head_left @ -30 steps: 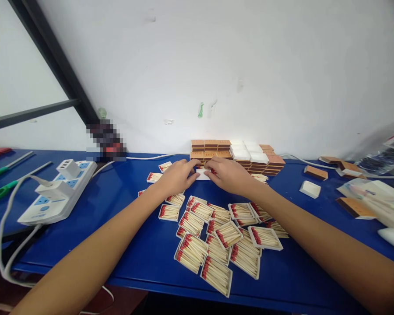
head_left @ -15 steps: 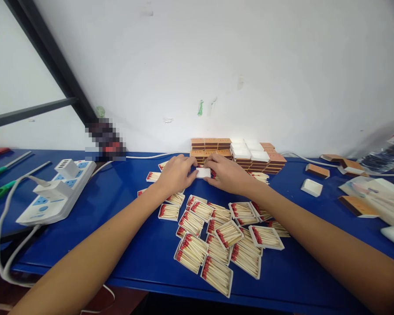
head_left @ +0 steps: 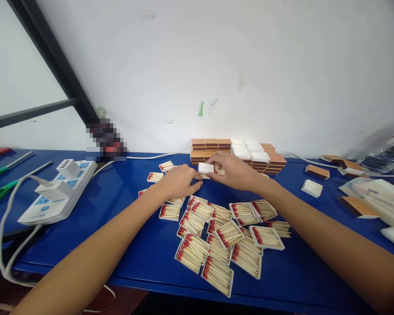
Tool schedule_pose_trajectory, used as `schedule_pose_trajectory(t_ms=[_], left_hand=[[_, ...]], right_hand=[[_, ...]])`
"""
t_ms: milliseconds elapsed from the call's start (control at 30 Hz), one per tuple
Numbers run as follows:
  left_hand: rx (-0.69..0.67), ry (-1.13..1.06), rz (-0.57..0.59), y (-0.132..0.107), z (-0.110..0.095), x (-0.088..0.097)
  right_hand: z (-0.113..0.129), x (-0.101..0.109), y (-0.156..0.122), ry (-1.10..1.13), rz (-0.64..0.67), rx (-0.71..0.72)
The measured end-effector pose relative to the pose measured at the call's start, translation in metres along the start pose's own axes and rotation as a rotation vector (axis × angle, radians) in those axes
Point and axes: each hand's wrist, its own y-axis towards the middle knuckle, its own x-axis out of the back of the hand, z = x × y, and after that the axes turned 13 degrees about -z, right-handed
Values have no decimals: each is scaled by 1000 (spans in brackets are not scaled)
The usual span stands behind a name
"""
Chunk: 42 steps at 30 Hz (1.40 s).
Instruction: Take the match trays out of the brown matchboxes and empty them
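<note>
My right hand (head_left: 231, 170) grips a small white matchbox tray (head_left: 205, 168) between thumb and fingers, with its plain white side toward me. Just left of it, my left hand (head_left: 184, 181) has thumb and forefinger apart, low beside some matches (head_left: 205, 176) that show under the tray. Whether its fingertips touch those matches I cannot tell. Several white trays full of red-tipped matches (head_left: 191, 222) lie in a loose, overlapping cluster nearer me. A few more filled trays (head_left: 155, 176) sit around my left hand, partly hidden by it.
Stacked brown matchboxes (head_left: 210, 143) stand against the wall, with white trays (head_left: 249, 151) on top of some. At right lie loose boxes (head_left: 318, 171), a white tray (head_left: 311, 188) and a plastic bag (head_left: 377, 192). A power strip (head_left: 61, 192) and green-handled tools (head_left: 0, 192) are at left.
The white tray was held between both hands; now only my right hand has it, slightly raised and tilted. My left hand has let go and moved down toward me.
</note>
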Motion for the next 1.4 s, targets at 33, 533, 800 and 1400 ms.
schedule_pose_trajectory(t_ms=[33,533,800,1400], left_hand=[[-2,8,1,0,0,-1],[20,2,-13,0,-1,-4],[52,-31,-34,-1,-1,-6],[-15,52,-45,-1,3,-10]], right_hand=[[2,6,2,-3,0,-21],[-24,134,-42,119,-191,-536],[-67,138,-51,-43,-483,-668],[-142,97,-42,-234,-275,-460]])
